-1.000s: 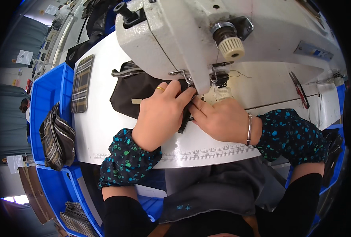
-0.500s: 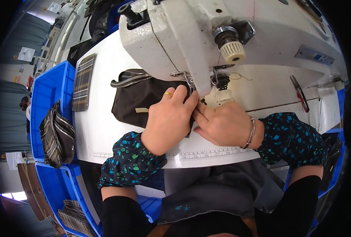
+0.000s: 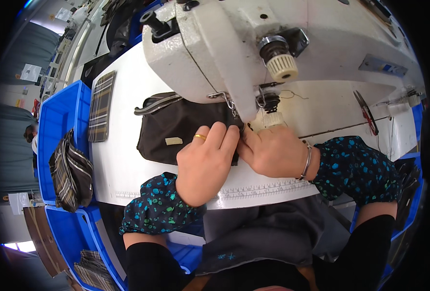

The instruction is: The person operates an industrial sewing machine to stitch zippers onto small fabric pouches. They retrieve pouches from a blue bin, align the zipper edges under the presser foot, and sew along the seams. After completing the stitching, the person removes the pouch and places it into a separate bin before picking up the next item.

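A dark brown fabric pouch (image 3: 171,126) with a silver zip (image 3: 156,105) and a small beige label (image 3: 173,141) lies beneath the head of a white sewing machine (image 3: 200,53). My left hand (image 3: 203,165), with a gold ring, has its bent fingers together on the pouch's right part, just below the presser foot (image 3: 233,109). My right hand (image 3: 273,155), wearing a bracelet, holds that same edge, thumb and fingers partly hidden beside my left fingertips. The needle area is too small to make out.
Black-and-red scissors (image 3: 367,114) lie right on the white table (image 3: 123,169). Folded plaid fabric (image 3: 101,106) is on its left. Blue crates (image 3: 55,111) stand left, with plaid pieces (image 3: 69,174) draped and stacked in them. A distant person (image 3: 31,136) is at the far left.
My left hand and the pouch have moved down toward me, away from the presser foot, showing more of the pouch. My right hand has shifted slightly, still at the pouch's edge.
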The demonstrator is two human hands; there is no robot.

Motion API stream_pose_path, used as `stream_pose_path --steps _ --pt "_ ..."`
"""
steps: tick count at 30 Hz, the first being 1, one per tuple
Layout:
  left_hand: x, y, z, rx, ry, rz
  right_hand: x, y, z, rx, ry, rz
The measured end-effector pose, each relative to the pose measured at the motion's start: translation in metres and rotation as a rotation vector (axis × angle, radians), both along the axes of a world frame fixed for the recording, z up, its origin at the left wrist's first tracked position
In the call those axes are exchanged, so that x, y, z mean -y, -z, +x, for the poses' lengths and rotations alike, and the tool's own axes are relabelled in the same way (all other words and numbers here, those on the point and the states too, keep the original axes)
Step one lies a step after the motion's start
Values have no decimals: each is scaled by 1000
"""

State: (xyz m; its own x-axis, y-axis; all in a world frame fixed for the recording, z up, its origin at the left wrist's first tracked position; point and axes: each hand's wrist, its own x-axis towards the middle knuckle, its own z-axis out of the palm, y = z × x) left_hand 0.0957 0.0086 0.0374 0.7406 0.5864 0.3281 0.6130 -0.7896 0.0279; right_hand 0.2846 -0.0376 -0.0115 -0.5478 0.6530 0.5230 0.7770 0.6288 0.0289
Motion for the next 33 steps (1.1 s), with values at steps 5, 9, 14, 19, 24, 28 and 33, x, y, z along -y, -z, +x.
stream_pose_path --steps 5,9,14,19,24,28,33 --pt "-8 8 3 12 54 -57 1 3 -3 50 -80 50" --pt "-12 8 -1 -74 70 -94 -3 4 -1 60 -158 113" --pt "-13 7 -5 -112 77 -92 -1 8 3 57 -147 180" --pt "-8 13 -5 -113 102 -93 10 2 -2 52 -108 74" --pt "-9 13 -4 -131 109 -52 11 4 -3 79 -145 117" --pt "-14 14 2 29 159 35 12 1 -1 107 -168 94" --pt "-11 19 0 16 112 2 12 1 -1 120 -171 82"
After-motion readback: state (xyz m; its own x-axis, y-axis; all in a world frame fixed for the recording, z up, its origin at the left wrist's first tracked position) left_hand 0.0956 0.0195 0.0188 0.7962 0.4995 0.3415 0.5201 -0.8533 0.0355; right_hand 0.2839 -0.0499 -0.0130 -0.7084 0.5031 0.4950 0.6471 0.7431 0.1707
